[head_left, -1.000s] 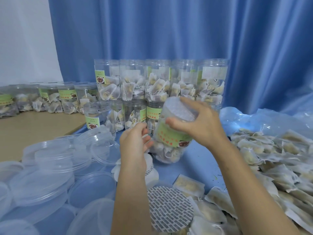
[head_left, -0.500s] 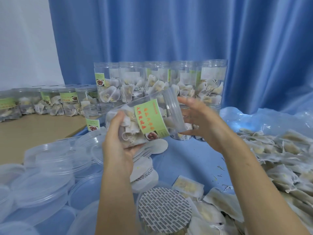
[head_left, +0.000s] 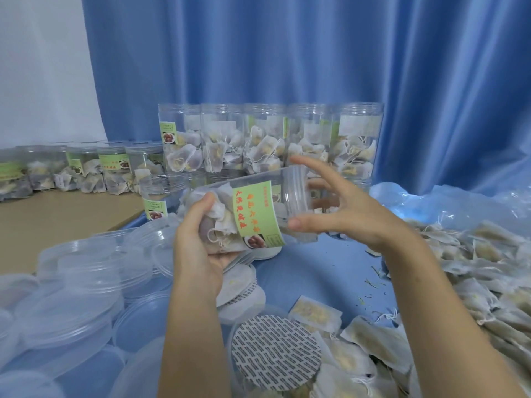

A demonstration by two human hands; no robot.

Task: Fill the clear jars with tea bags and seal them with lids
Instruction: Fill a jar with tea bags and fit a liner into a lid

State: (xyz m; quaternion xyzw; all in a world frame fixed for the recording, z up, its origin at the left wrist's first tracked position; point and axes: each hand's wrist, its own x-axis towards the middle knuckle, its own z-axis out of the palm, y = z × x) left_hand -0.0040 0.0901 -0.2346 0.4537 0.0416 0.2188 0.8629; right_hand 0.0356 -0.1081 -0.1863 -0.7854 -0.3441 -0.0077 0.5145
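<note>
A heap of clear plastic lids (head_left: 77,285) fills the left of the blue-covered table (head_left: 310,271), with a row of filled, capped jars (head_left: 86,168) behind on the bare tan surface. At centre, the person's left hand (head_left: 201,248) cups the bottom end of a clear jar (head_left: 253,216) from below, thumb curled over its side, holding it tipped almost on its side above the table; tea bags (head_left: 218,222) lie bunched at the lower, left end, and a green label with orange characters wraps the middle. Below, near the wrists, sits a round patterned seal liner (head_left: 275,351) (whether it lies on a jar mouth or not cannot be told), beside a small pile of white liners (head_left: 241,291). Behind the held jar stands a row of tall uncapped jars (head_left: 270,139), part-filled with tea bags, against a blue curtain (head_left: 287,53). The right hand (head_left: 339,214) is spread wide at the jar's threaded open mouth, thumb tip against the lower rim and forefinger stretched above the upper rim, other fingers relaxed. To the right, loose tea bags (head_left: 474,271) are heaped across the table.
</note>
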